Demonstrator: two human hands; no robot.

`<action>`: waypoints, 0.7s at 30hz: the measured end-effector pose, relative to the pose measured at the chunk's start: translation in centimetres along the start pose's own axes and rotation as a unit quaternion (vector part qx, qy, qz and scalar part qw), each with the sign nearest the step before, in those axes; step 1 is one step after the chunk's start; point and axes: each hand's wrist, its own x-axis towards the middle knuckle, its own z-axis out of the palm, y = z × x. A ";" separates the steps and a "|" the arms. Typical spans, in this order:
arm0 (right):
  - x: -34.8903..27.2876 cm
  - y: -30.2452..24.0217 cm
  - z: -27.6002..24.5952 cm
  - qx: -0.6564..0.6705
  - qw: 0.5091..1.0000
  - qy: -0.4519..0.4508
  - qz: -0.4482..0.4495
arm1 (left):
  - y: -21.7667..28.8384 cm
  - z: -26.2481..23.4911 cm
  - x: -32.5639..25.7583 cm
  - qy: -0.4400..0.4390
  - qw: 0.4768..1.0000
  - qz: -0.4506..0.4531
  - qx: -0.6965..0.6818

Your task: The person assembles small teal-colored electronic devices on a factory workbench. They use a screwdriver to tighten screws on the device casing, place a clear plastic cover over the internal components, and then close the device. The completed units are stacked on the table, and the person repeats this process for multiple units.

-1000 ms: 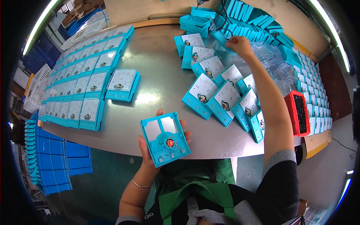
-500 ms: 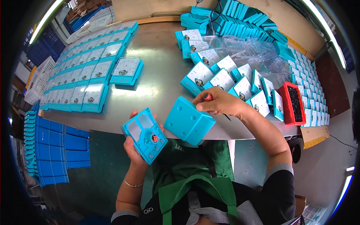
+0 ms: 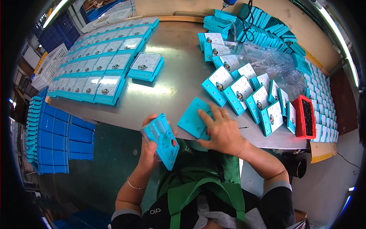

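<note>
1. The person's left hand (image 3: pixel 149 147) was wrapped around a turquoise meter unit (image 3: pixel 163 140) with a clear front, thumb on its face and fingers behind it. It was held tilted, off the desk, just in front of the desk's near edge.
2. The right hand (image 3: pixel 221 131) lay flat and spread on a plain turquoise back plate (image 3: pixel 194 122), pressing it down without gripping it. The plate rested on the desk (image 3: pixel 171 87) right at the near edge, just beside the unit in the left hand but not touching it.
3. Toward the right side of the desk stood a leaning row of meter units (image 3: pixel 244 91) with white dials, overlapping one another like fallen dominoes.
4. Beyond that row lay a heap of clear plastic covers (image 3: pixel 267 61), and behind it, near the far right corner, a pile of turquoise back shells (image 3: pixel 267 26).
5. A red tray (image 3: pixel 303 103) full of small dark parts sat near the right edge, close to the near right corner, just beside the last units in the row.
6. On the left side, finished units (image 3: pixel 95 65) lay flat in neat rows running to the far edge, with one single unit (image 3: pixel 145 66) set apart towards the middle of the desk.
7. Below the desk's left edge stood stacked blue trays (image 3: pixel 61 141).
</note>
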 end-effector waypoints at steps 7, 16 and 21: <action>-1.1 1.7 0.3 0.680 0.721 -0.078 0.108 | -1.9 3.6 2.0 -0.023 0.998 -0.021 -0.048; -2.3 1.2 2.0 0.716 0.681 -0.073 0.135 | -2.5 4.4 2.3 -0.012 0.998 -0.018 -0.066; -2.5 1.5 0.6 0.700 0.692 -0.142 0.104 | -2.3 4.8 2.0 -0.016 1.000 -0.007 -0.016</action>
